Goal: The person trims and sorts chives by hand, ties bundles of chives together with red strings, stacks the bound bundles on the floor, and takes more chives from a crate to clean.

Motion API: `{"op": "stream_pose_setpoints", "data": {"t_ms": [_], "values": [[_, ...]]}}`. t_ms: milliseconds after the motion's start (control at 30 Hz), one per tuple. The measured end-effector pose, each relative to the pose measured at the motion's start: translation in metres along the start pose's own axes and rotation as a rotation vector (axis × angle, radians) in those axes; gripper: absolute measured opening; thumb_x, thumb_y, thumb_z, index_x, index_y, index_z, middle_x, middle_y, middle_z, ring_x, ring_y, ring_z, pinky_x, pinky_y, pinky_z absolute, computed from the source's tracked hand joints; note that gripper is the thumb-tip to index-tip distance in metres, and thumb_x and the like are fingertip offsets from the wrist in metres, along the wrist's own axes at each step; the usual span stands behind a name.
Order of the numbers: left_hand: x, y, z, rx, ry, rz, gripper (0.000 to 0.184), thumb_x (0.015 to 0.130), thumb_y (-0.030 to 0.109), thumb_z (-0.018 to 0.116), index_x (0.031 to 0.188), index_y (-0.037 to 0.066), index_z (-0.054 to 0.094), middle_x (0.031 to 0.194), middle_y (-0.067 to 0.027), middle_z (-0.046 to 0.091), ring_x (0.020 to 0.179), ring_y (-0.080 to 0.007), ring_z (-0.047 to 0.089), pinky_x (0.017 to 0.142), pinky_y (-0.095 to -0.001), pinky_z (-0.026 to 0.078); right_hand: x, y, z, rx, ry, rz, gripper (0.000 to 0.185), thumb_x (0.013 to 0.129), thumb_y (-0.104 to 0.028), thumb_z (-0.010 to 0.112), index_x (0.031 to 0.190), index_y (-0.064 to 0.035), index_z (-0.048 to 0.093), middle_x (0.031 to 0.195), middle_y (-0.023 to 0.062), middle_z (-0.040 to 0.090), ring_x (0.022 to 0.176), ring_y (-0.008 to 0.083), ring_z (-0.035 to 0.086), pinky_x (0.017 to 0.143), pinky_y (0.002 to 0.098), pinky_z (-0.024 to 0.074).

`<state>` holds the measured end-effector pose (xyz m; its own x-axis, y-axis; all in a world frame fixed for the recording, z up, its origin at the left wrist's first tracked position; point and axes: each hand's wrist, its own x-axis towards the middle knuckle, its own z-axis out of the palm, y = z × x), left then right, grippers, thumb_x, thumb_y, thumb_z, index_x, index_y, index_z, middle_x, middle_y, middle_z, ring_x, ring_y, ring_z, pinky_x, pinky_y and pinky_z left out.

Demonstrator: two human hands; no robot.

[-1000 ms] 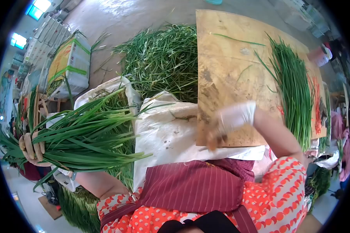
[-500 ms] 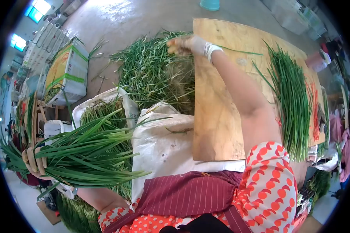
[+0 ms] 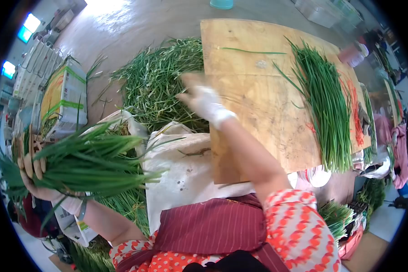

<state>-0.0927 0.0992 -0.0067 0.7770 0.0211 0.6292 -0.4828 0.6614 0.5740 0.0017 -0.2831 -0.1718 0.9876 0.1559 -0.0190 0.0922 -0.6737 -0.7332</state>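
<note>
My gloved left hand point(image 3: 34, 170) is wrapped round a thick bunch of long green stalks point(image 3: 90, 161), whose pale ends point right. The gloved right hand point(image 3: 198, 97), fingers apart and slightly blurred, hovers at the left edge of the wooden board point(image 3: 254, 104), near the heap of loose green leaves point(image 3: 158, 81); nothing shows in it. On the board's right side lies a neat row of green stalks point(image 3: 324, 104). Red ties point(image 3: 354, 113) lie beside that row.
A white cloth point(image 3: 177, 167) hangs over the near edge, left of the board. A white crate point(image 3: 131, 124) with greens stands behind the held bunch. At the upper left is a green-taped white box point(image 3: 68, 99). A turquoise tub point(image 3: 221, 4) sits on the floor.
My right hand swept from the board's near edge out over the leaf heap, then came back a little toward me. The left hand keeps its hold on the bunch. The view has shifted.
</note>
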Motion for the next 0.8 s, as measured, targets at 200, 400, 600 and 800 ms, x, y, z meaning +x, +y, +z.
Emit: {"op": "stream_pose_setpoints", "data": {"t_ms": [200, 400, 600, 800], "values": [[0.061, -0.028, 0.037, -0.169, -0.239, -0.043, 0.008, 0.093, 0.015, 0.043, 0.096, 0.007, 0.045, 0.085, -0.0005, 0.048, 0.080, -0.0119, 0.048, 0.085, -0.0296, 0.040, -0.012, -0.037, -0.045, 0.471, 0.218, -0.418, 0.045, 0.091, -0.020, 0.055, 0.135, -0.0146, 0.044, 0.145, 0.0107, 0.034, 0.135, 0.0211, 0.030, 0.107, 0.0323, 0.0292], [0.107, -0.126, 0.068, 0.033, -0.040, 0.056, 0.012, 0.091, 0.018, 0.047, 0.091, 0.007, 0.048, 0.086, -0.0022, 0.051, 0.084, -0.0138, 0.051, 0.086, -0.0324, 0.043, -0.130, 0.001, -0.178, 0.397, 0.855, -0.168, 0.031, 0.093, -0.016, 0.052, 0.122, -0.0061, 0.057, 0.116, 0.0059, 0.061, 0.106, 0.0158, 0.056, 0.093, 0.0261, 0.0425], [0.075, -0.315, 0.074, -0.203, -0.111, -0.097, 0.014, 0.089, 0.020, 0.051, 0.090, 0.007, 0.051, 0.084, -0.0034, 0.054, 0.084, -0.0161, 0.054, 0.082, -0.0336, 0.045, -0.205, 0.038, -0.228, 0.270, 1.158, -0.160, 0.029, 0.094, -0.016, 0.051, 0.117, -0.0008, 0.058, 0.115, 0.0064, 0.061, 0.104, 0.0145, 0.056, 0.094, 0.0274, 0.0407], [-0.038, -0.361, 0.033, -0.428, 0.249, -0.503, 0.014, 0.086, 0.020, 0.056, 0.091, 0.007, 0.057, 0.084, -0.0062, 0.057, 0.083, -0.0209, 0.056, 0.083, -0.0360, 0.048, -0.189, 0.069, -0.209, 0.309, 0.921, -0.049, 0.026, 0.094, -0.011, 0.050, 0.116, -0.0025, 0.060, 0.113, 0.0045, 0.063, 0.102, 0.0118, 0.057, 0.091, 0.0239, 0.0416]]}}
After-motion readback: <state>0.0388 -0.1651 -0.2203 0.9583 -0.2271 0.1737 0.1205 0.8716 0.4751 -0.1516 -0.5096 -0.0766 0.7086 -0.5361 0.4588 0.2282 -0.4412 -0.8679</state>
